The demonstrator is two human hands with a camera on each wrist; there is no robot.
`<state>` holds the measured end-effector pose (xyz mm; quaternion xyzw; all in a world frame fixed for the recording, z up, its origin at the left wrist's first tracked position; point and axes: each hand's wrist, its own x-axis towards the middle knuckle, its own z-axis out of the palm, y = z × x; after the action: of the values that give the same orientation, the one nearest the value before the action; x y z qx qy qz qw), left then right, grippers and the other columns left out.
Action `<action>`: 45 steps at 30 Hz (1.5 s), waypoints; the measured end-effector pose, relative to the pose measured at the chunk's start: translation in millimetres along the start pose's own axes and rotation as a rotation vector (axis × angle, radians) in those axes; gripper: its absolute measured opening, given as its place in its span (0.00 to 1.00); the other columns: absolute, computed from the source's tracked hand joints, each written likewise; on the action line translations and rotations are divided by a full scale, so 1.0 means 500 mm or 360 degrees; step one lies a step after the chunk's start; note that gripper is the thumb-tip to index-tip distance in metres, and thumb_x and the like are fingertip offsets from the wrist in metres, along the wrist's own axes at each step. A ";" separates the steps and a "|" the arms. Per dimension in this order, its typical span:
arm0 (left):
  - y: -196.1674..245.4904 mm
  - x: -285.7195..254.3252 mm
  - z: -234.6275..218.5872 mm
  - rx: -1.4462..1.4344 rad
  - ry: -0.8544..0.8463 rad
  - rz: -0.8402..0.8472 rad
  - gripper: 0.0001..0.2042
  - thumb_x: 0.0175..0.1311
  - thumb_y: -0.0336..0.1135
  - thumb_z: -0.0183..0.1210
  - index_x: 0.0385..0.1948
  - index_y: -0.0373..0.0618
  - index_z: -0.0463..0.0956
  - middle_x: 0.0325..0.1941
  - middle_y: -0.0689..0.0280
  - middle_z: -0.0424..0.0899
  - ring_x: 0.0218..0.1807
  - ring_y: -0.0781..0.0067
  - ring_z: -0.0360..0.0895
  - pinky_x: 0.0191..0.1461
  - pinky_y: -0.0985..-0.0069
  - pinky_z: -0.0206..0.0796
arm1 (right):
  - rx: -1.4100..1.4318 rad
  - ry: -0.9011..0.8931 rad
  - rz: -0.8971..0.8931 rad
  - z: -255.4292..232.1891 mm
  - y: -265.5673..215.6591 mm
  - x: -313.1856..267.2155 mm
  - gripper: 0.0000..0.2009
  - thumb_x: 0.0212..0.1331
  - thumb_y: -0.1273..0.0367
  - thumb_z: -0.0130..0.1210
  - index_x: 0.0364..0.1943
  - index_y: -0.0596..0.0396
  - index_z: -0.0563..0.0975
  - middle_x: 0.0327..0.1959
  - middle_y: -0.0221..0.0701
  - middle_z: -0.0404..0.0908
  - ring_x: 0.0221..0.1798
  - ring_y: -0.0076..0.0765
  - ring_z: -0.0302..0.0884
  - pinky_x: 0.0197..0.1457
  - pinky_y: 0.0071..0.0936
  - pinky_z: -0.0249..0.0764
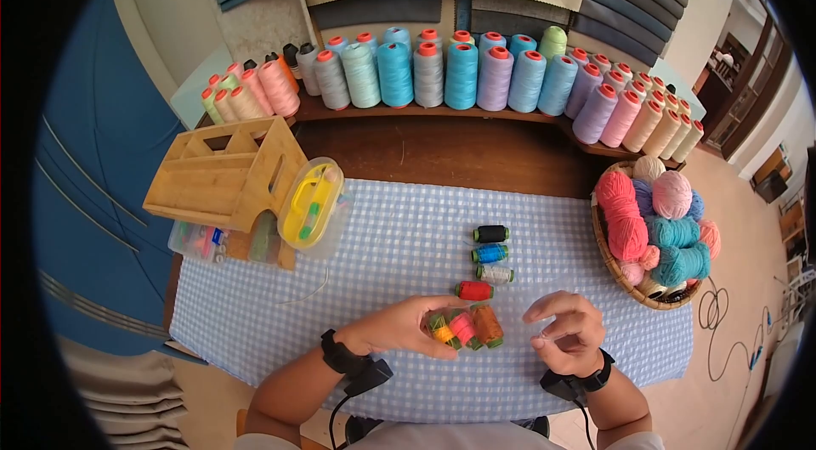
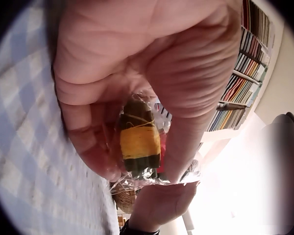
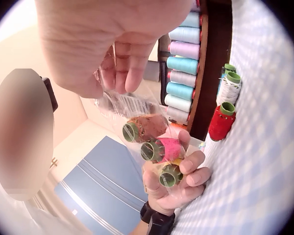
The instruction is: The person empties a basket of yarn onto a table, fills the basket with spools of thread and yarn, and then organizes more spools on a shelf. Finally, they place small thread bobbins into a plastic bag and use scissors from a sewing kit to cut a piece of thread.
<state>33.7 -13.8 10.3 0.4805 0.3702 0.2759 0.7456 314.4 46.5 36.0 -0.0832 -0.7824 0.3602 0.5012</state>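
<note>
My left hand (image 1: 395, 324) holds a clear plastic bag (image 3: 121, 104) with three small thread spools inside. They are a yellow spool (image 2: 140, 142), a pink spool (image 1: 462, 328) and a brown spool (image 1: 487, 325), seen end-on with green cores in the right wrist view. Thumb and fingers of my right hand (image 1: 571, 333) pinch the far end of the bag, where a barcode shows through the film. Just beyond the bag on the cloth lie a red spool (image 1: 474, 290), a white spool (image 1: 495, 274), a blue spool (image 1: 490, 254) and a black spool (image 1: 490, 234).
Blue-and-white checked cloth (image 1: 255, 297) covers the table. At the left stand a wooden organizer (image 1: 217, 186) and a yellow-lidded plastic box (image 1: 297, 220). A basket (image 1: 605, 237) of yarn sits at the right. Large thread cones (image 1: 395, 76) line the raised back shelf.
</note>
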 end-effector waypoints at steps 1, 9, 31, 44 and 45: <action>-0.003 0.001 -0.003 -0.0001 0.0001 0.0002 0.38 0.54 0.28 0.75 0.68 0.38 0.65 0.61 0.63 0.75 0.59 0.77 0.74 0.63 0.74 0.72 | -0.0018 -0.0028 -0.0024 0.001 -0.003 0.001 0.08 0.53 0.79 0.66 0.32 0.58 0.77 0.42 0.44 0.82 0.44 0.44 0.86 0.46 0.37 0.83; -0.029 -0.002 0.014 0.0154 0.0151 0.0453 0.29 0.56 0.33 0.75 0.58 0.39 0.70 0.46 0.67 0.82 0.52 0.80 0.78 0.58 0.78 0.71 | 0.0031 0.0054 0.0013 0.006 -0.009 -0.012 0.07 0.54 0.78 0.66 0.31 0.57 0.76 0.39 0.42 0.85 0.37 0.40 0.87 0.39 0.31 0.83; -0.022 0.005 0.006 -0.0724 0.0253 0.0812 0.36 0.65 0.29 0.66 0.73 0.47 0.57 0.65 0.60 0.74 0.66 0.69 0.72 0.68 0.62 0.68 | 0.0017 -0.0641 0.0513 0.024 -0.008 0.015 0.09 0.56 0.75 0.67 0.34 0.55 0.76 0.61 0.46 0.78 0.45 0.38 0.88 0.39 0.25 0.85; -0.034 0.011 -0.003 -0.1198 0.0015 0.0710 0.42 0.66 0.38 0.67 0.77 0.54 0.48 0.65 0.54 0.75 0.64 0.61 0.77 0.58 0.61 0.79 | 0.0531 -0.0498 0.0884 0.005 -0.004 -0.005 0.10 0.59 0.80 0.57 0.23 0.54 0.70 0.50 0.49 0.86 0.37 0.33 0.89 0.34 0.24 0.82; -0.029 0.008 -0.007 -0.1349 -0.0071 0.0692 0.43 0.65 0.40 0.68 0.77 0.54 0.48 0.63 0.54 0.77 0.63 0.61 0.78 0.57 0.61 0.79 | 0.0497 -0.0404 0.0880 0.008 -0.006 -0.006 0.13 0.58 0.79 0.58 0.21 0.53 0.68 0.49 0.51 0.86 0.35 0.33 0.89 0.34 0.24 0.81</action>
<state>33.8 -14.6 -5.2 0.2061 0.0999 0.5419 0.8086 313.1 41.1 34.6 -0.1688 -0.7219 0.6053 0.2898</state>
